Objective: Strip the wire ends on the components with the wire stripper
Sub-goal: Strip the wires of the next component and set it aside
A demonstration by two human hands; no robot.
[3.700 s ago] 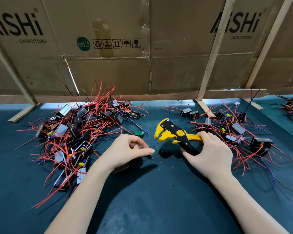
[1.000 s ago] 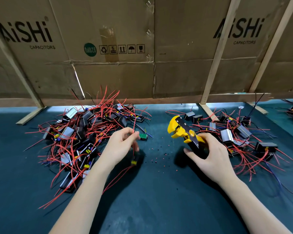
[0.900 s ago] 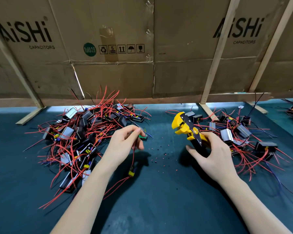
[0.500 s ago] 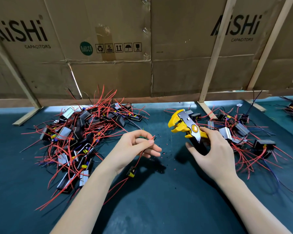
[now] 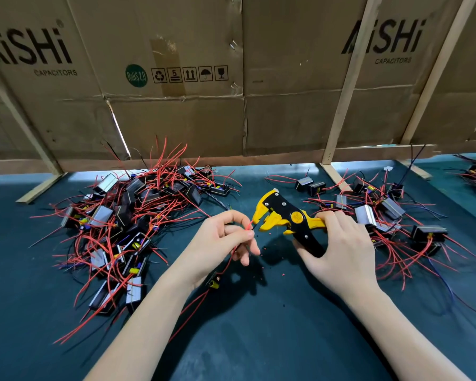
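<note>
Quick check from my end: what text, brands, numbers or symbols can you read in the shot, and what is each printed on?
"AiSHi" over "CAPACITORS": left cardboard panel, first letter cut off by the frame edge.
"AiSHi" over "CAPACITORS": right cardboard panel.
"RoHS 2.0": green round mark on the cardboard.
"5": stacking symbol, in a row of recycling, this-way-up, umbrella and fragile signs.
Wire stripper: no readable marking.
Components: labels too small to read.

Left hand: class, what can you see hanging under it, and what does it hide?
Under the left hand, a small component dangles by red wires above the dark green mat. The hand covers where the wires are gripped.
</note>
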